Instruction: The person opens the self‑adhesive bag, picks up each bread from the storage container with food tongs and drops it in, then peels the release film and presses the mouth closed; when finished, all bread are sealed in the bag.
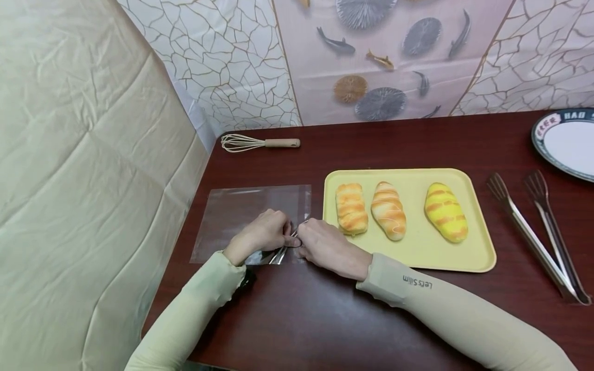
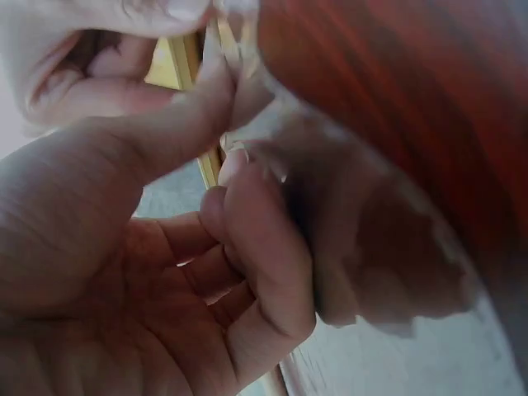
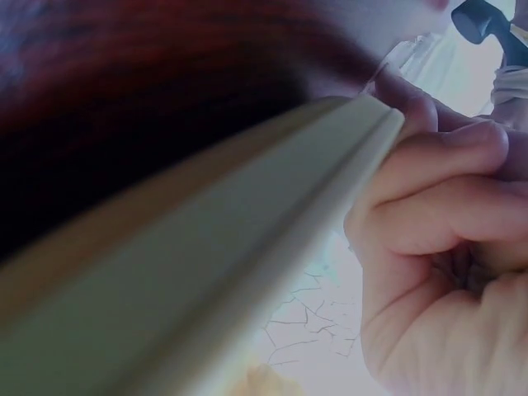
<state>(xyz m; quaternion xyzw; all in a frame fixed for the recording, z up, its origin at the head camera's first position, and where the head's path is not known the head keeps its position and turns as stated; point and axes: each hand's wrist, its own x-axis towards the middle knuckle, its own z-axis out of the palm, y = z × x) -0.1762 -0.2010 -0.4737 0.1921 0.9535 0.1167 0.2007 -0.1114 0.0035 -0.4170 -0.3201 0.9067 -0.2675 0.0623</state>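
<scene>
A clear plastic bag [image 1: 238, 211] lies flat on the dark red table, its right end gathered and creased between the hands. My left hand [image 1: 261, 233] pinches the bag's film between thumb and forefinger; the left wrist view shows the shiny plastic [image 2: 371, 239] running off from the fingertips. Close against it, my right hand [image 1: 330, 248] has its fingers curled and pinches the same end of the bag. In the right wrist view the curled right hand [image 3: 445, 223] is beside the tray's edge, and its fingertips are partly hidden.
Right of the bag, a yellow tray [image 1: 413, 178] holds a rectangular bread [image 1: 351, 208], a striped oval bread [image 1: 389, 211] and a yellow bread [image 1: 446, 212]. Metal tongs [image 1: 540, 242] lie farther right, below a plate [image 1: 540, 135]. A whisk [image 1: 262, 143] lies at the back left.
</scene>
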